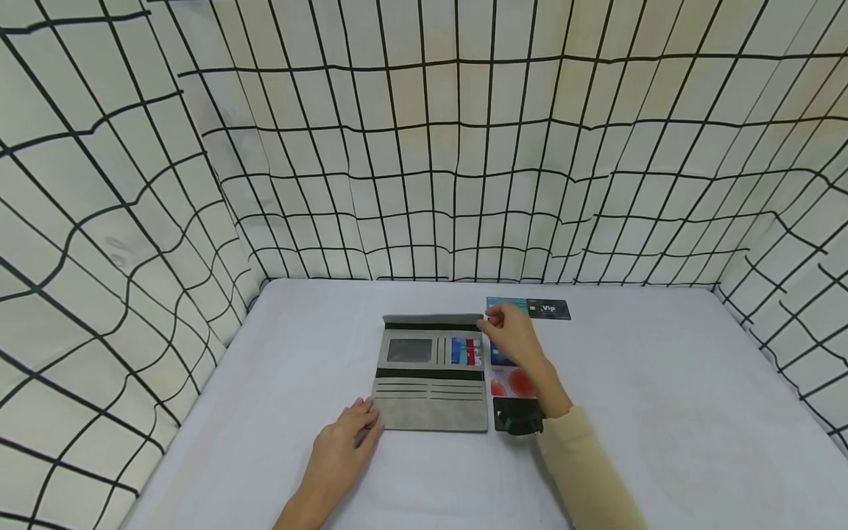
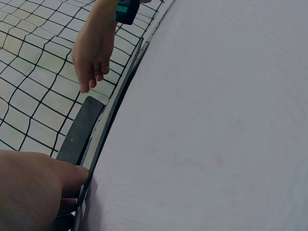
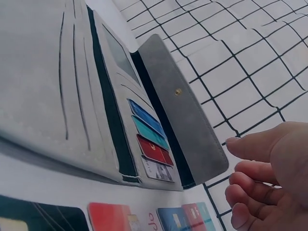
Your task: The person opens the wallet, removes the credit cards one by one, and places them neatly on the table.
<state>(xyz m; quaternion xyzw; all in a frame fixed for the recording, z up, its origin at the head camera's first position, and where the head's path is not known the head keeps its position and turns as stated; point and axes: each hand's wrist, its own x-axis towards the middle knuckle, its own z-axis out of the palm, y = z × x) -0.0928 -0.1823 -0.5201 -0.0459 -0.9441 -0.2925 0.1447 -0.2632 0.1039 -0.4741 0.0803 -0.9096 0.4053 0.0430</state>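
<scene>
A grey bifold wallet [image 1: 433, 408] lies unfolded on the white table, its flap [image 3: 183, 96] with a gold snap at the far side. Several cards [image 3: 151, 147] in blue, teal, red and a pale print sit in its right-hand slots. My left hand [image 1: 341, 449] holds the wallet's near left corner, thumb and fingers on either side of the edge; part of the grip is hidden. Beside the flap's far right corner hovers my right hand [image 1: 513, 335]. Its fingers are loosely bent, the thumb tip close to the corner, and nothing is held.
Loose cards line the wallet's right side: a red-and-white card [image 1: 513, 383], a blue card [image 1: 501, 356] and a dark card [image 1: 500, 412] partly behind the right wrist's device. Farther back lie a black Vip card [image 1: 550, 310] and a teal card [image 1: 506, 301]. Black grid netting [image 1: 457, 177] surrounds the table.
</scene>
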